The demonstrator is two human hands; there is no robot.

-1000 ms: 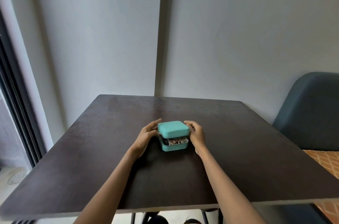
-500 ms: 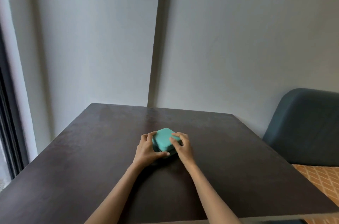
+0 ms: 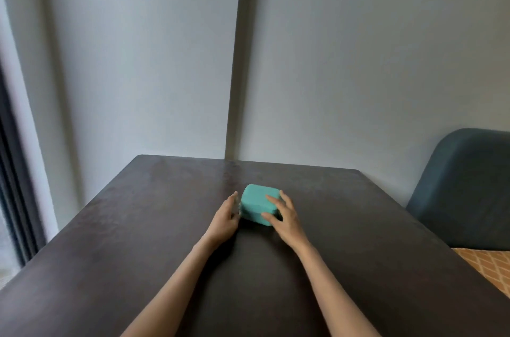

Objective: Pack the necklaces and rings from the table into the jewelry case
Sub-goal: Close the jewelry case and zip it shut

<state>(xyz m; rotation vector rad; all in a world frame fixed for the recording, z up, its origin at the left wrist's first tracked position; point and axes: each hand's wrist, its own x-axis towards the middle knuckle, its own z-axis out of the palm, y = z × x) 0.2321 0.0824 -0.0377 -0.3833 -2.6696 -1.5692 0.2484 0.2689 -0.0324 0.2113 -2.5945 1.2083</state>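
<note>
- A second ago I see the teal jewelry case (image 3: pixel 259 204) with its lid propped up and bits of jewelry showing inside; now the lid is down flat and nothing of the inside shows. I read that as the case shut.
- The case sits on the dark table (image 3: pixel 138 226), roughly mid-table and a little toward the far edge, turned slightly so a corner points near.
- My left hand (image 3: pixel 224 219) has come off the case since half a second ago: it now lies just beside the case's left side, fingers loosely spread, gripping nothing. Whether the fingertips touch the case wall I cannot tell; that edge is blurred.
- My right hand (image 3: pixel 285 216) rests on the case's right side, fingers spread over the lid's right edge and thumb at the near face, a light hold, not a pinch.
- No necklaces or rings show anywhere on the table top, so I judge the packing done or all but done.
- What remains, I think, is only to let go; a latch, if there is one, is not visible.
</note>
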